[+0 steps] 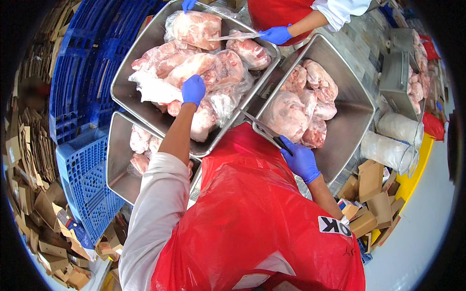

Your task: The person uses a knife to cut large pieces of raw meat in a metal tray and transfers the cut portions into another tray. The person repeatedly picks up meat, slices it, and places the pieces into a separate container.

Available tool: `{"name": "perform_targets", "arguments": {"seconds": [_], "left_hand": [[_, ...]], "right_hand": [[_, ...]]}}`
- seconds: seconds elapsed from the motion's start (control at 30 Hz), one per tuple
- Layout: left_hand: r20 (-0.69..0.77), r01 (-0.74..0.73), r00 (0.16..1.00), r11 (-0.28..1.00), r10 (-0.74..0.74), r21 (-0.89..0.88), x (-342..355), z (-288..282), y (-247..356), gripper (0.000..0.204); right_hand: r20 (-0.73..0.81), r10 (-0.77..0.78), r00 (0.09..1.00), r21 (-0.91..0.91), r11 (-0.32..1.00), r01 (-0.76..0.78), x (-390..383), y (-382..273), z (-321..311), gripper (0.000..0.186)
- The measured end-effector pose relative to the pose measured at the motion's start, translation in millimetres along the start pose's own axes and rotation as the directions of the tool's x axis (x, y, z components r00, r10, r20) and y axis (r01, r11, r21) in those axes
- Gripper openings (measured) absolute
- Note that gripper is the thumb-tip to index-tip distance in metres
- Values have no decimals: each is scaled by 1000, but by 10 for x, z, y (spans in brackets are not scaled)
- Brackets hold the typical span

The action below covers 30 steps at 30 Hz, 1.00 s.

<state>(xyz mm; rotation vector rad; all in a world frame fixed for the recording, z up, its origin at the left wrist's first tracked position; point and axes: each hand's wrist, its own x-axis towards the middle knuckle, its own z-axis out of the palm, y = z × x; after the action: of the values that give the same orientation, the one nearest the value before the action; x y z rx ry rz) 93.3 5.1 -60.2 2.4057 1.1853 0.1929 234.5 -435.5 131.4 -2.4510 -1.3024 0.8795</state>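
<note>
My left hand [193, 89], blue-gloved, is curled closed over bagged pale pink meat [191, 70] in a large steel bin [122, 82]; what its fingers grip is hidden. My right hand [296, 160] is closed on the black handle of a knife [257, 123], whose blade angles up-left between this bin and a second steel bin [347, 136] holding several meat pieces [284, 114]. A third bin [119, 160] with meat sits under my left forearm.
A co-worker's gloved hand [276, 35] holds plastic at the bin's top; another blue glove [188, 4] is beside it. Blue pallets [87, 174] and cardboard [31, 155] line the left. More bins [393, 82], plastic-lined cylinders [388, 150] and boxes [371, 179] are at right.
</note>
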Motion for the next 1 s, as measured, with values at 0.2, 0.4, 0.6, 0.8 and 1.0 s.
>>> {"name": "perform_targets", "arguments": {"seconds": [0.2, 0.4, 0.6, 0.8, 1.0], "left_hand": [[-50, -35, 998, 994, 30, -100, 104, -121, -12, 29], [-31, -29, 999, 998, 28, -51, 209, -129, 49, 30], [15, -65, 998, 998, 65, 8, 186, -263, -333, 27], [14, 14, 1000, 1000, -14, -13, 312, -190, -8, 30], [34, 41, 999, 994, -37, -103, 209, -365, -302, 31]], "right_hand": [[7, 8, 1000, -16, 1000, -8, 23, -4, -55, 49], [30, -3, 1000, -16, 1000, 4, 113, 18, -35, 49], [10, 3, 1000, -14, 1000, -3, 116, -37, -172, 49], [27, 16, 1000, 15, 1000, -17, 128, -19, -145, 48], [9, -36, 999, 6, 999, 36, 327, -185, -257, 47]]}}
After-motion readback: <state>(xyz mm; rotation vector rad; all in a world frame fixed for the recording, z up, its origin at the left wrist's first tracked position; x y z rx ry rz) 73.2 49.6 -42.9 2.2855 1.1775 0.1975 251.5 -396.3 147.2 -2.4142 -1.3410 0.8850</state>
